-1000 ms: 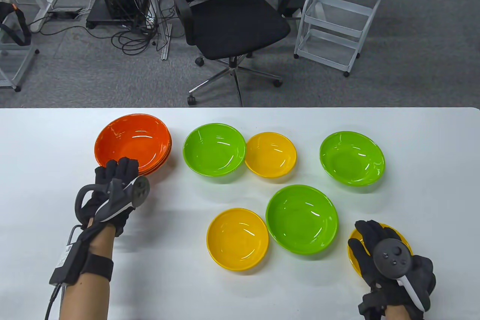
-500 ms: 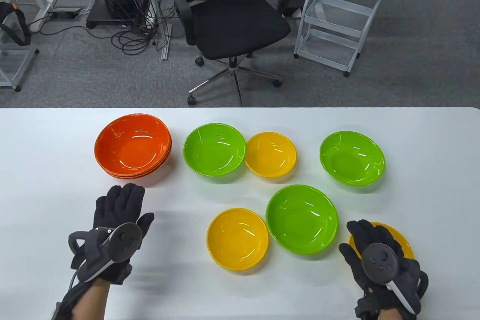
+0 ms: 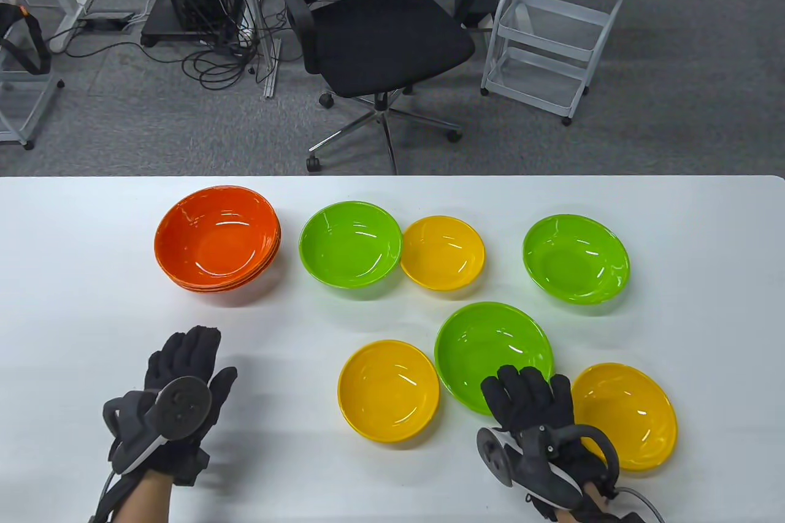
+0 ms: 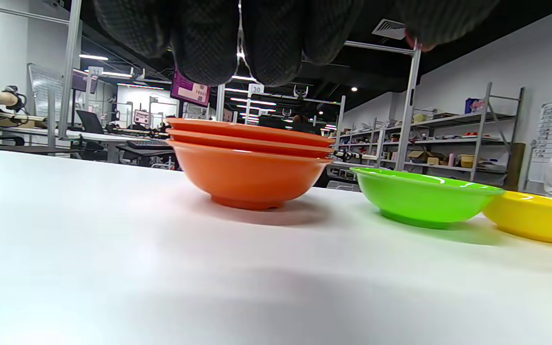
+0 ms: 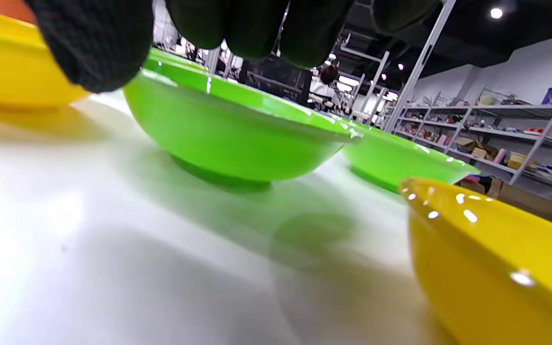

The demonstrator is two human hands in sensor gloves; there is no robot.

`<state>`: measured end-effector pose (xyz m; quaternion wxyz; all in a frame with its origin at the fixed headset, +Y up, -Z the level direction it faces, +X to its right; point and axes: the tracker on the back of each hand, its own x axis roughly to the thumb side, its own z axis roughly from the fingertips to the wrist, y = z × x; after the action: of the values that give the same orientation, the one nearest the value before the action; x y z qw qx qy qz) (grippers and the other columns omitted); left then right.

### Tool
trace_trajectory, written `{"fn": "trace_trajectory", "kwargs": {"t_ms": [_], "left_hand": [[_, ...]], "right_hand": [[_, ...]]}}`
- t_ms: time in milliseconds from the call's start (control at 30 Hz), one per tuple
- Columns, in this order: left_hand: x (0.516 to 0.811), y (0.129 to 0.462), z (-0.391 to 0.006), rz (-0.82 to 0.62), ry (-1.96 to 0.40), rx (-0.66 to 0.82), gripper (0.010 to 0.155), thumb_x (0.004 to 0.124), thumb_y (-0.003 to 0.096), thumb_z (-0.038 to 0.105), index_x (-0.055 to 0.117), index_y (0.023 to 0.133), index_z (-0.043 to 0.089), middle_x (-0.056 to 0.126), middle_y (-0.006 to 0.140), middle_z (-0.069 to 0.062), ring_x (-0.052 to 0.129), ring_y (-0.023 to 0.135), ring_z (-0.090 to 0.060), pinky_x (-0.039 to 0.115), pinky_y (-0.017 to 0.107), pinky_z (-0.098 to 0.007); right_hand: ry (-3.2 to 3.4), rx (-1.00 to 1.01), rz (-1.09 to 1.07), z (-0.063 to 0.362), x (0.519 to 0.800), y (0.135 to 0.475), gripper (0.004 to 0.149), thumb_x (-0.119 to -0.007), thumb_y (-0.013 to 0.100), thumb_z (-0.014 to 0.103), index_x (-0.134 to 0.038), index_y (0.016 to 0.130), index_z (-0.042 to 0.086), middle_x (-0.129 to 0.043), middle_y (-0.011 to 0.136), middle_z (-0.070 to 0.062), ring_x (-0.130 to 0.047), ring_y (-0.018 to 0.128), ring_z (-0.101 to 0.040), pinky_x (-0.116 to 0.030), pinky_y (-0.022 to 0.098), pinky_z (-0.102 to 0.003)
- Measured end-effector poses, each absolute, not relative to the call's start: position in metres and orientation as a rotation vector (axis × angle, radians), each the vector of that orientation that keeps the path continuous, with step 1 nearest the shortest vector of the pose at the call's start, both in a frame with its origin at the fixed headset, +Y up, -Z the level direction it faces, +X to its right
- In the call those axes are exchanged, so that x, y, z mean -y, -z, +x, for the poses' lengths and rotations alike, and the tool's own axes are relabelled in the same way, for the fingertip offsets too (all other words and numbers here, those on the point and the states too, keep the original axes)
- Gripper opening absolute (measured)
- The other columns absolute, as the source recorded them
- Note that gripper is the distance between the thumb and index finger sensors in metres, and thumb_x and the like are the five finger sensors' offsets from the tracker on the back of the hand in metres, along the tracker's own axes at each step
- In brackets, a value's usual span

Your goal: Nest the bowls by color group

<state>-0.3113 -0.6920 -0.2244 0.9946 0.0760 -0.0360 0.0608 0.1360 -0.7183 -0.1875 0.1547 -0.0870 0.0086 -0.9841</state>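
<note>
Three orange bowls sit nested [image 3: 216,239] at the back left; the stack also shows in the left wrist view [image 4: 249,167]. Three green bowls lie apart: back middle [image 3: 350,244], back right [image 3: 575,257] and near middle [image 3: 493,357]. Three yellow bowls lie apart: back [image 3: 442,252], near middle [image 3: 388,390] and near right [image 3: 624,416]. My left hand [image 3: 196,351] is flat and empty above the table, in front of the orange stack. My right hand [image 3: 527,385] reaches over the near rim of the near green bowl [image 5: 228,134] with its fingers [image 5: 257,28] spread, holding nothing.
The white table [image 3: 73,302] ends at its far edge; behind it stand an office chair [image 3: 380,26] and a white cart [image 3: 552,38]. The back green bowl and back yellow bowl touch at their rims.
My right hand has left the near right yellow bowl and moved left to the near green bowl's rim. My left hand has drawn back from the orange stack toward the front edge.
</note>
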Motion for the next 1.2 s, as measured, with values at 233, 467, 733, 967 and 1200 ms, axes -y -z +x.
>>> {"fn": "trace_trajectory", "kwargs": {"t_ms": [233,467,733,967,1200], "left_hand": [[0.708,0.229,-0.32,0.077,-0.155,0.055,0.07,0.063,0.0501,0.052,0.053,0.111,0.017,0.065,0.115,-0.017,0.071,0.104,-0.05,0.061,0.074,-0.064],[0.712,0.232,-0.327,0.061,-0.15,0.026,0.072,0.063,0.0502,0.052,0.05,0.111,0.016,0.062,0.117,-0.018,0.067,0.106,-0.051,0.059,0.076,-0.064],[0.714,0.231,-0.326,0.071,-0.179,0.038,0.074,0.063,0.0503,0.052,0.048,0.112,0.014,0.059,0.117,-0.02,0.061,0.106,-0.054,0.055,0.075,-0.065],[0.717,0.231,-0.316,0.052,-0.164,0.078,0.074,0.063,0.0502,0.052,0.049,0.112,0.014,0.06,0.117,-0.02,0.06,0.106,-0.054,0.055,0.075,-0.065],[0.714,0.231,-0.317,0.063,-0.154,0.075,0.073,0.063,0.0503,0.052,0.049,0.112,0.014,0.06,0.117,-0.02,0.059,0.107,-0.054,0.055,0.076,-0.065]], "right_hand": [[2.778,0.196,-0.129,0.129,0.745,0.212,0.077,-0.081,0.044,0.051,-0.045,0.109,0.032,-0.044,0.121,0.001,-0.057,0.113,-0.03,-0.046,0.082,-0.063],[2.731,0.001,-0.178,0.129,0.746,0.212,0.045,-0.073,0.05,0.038,-0.066,0.094,0.04,-0.073,0.105,0.014,-0.08,0.099,-0.012,-0.059,0.081,-0.053],[2.795,-0.287,-0.167,0.14,0.691,0.215,0.042,-0.072,0.048,0.035,-0.069,0.09,0.038,-0.078,0.098,0.014,-0.085,0.09,-0.009,-0.065,0.078,-0.048],[2.766,-0.418,0.043,0.172,0.635,0.256,0.043,-0.072,0.049,0.035,-0.067,0.091,0.037,-0.077,0.099,0.013,-0.085,0.091,-0.011,-0.065,0.077,-0.05],[2.775,-0.332,0.27,0.192,0.629,0.315,0.042,-0.072,0.049,0.035,-0.068,0.091,0.036,-0.078,0.099,0.012,-0.085,0.09,-0.012,-0.065,0.077,-0.051]]}}
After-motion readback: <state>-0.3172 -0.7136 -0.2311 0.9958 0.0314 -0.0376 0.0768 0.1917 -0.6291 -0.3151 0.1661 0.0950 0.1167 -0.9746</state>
